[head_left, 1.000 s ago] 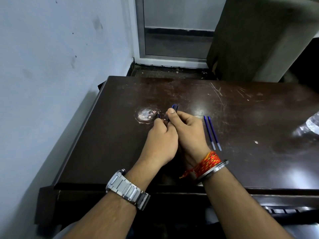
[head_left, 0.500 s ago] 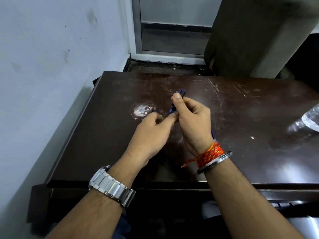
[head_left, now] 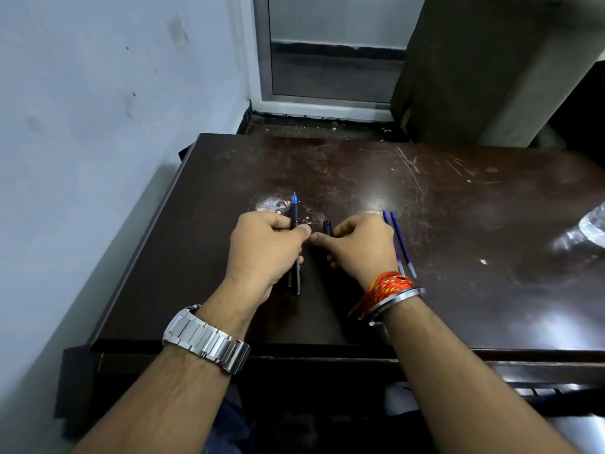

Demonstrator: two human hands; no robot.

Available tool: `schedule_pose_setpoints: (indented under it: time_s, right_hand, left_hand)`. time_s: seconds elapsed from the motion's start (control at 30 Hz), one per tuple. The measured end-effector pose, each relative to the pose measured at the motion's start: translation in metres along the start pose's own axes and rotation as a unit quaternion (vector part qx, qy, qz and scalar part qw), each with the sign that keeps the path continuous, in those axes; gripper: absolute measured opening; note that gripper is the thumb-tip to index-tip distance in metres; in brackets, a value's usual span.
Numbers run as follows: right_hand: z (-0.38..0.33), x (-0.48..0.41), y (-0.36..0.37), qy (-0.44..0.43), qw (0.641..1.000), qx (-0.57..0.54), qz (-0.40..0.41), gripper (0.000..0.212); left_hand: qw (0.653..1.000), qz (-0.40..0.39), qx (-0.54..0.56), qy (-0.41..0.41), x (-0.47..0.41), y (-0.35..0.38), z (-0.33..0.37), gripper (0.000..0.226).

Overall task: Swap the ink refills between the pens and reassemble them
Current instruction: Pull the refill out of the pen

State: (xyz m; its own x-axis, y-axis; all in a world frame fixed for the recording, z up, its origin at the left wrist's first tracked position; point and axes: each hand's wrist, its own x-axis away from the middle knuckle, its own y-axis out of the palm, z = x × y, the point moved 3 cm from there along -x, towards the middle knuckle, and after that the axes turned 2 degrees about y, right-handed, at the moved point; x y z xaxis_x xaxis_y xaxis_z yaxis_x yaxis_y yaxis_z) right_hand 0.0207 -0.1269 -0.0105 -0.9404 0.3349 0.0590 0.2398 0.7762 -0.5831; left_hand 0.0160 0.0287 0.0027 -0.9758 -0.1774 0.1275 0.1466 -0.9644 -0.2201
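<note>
My left hand [head_left: 263, 249] grips a dark pen [head_left: 296, 211] with a blue tip that points away from me; its rear end sticks out below the hand near the table. My right hand [head_left: 360, 245] pinches a short dark pen part [head_left: 327, 227], most of it hidden by the fingers. The two hands are a small gap apart, thumbs almost touching. Two thin blue ink refills [head_left: 400, 239] lie side by side on the dark table [head_left: 458, 224], just right of my right hand.
A pale wall runs along the table's left edge. A crumpled clear plastic item [head_left: 592, 229] lies at the right edge. A worn light patch [head_left: 271, 204] marks the tabletop beyond my left hand. A dark cabinet [head_left: 474, 60] stands behind the table.
The hands were pressed together working on one pen; now they have come apart, the left with the pen body, the right with a short dark part. The refills lie unmoved.
</note>
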Motion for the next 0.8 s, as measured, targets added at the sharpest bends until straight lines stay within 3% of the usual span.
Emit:
schedule_pose_setpoints:
  time_s: [0.2,0.3,0.37,0.47,0.67,0.8]
  right_hand:
    - [-0.003,0.001,0.002,-0.014,1.0,0.019,-0.008,0.049]
    - [-0.008,0.0,-0.005,-0.026,0.999,0.011,0.036,0.042]
    - [-0.01,0.001,-0.008,-0.01,0.997,-0.067,0.043,0.039]
    - [-0.016,0.007,-0.001,0.018,0.97,-0.239,-0.043,0.043]
    - [-0.02,0.012,0.003,-0.003,0.95,-0.307,-0.06,0.029]
    - [-0.022,0.01,0.003,-0.003,0.942,-0.329,-0.064,0.016]
  left_hand:
    - [1.0,-0.005,-0.019,0.017,-0.002,-0.001,-0.004,0.019]
    - [0.999,0.003,-0.025,0.036,-0.004,-0.002,-0.006,0.015]
    - [0.997,0.016,-0.043,0.059,-0.004,-0.003,-0.005,0.017]
    - [0.994,0.008,-0.077,0.083,-0.001,-0.002,-0.002,0.021]
    - [0.985,-0.013,-0.123,0.119,0.006,0.002,0.003,0.019]
    - [0.989,-0.021,-0.11,0.101,0.003,0.005,0.002,0.018]
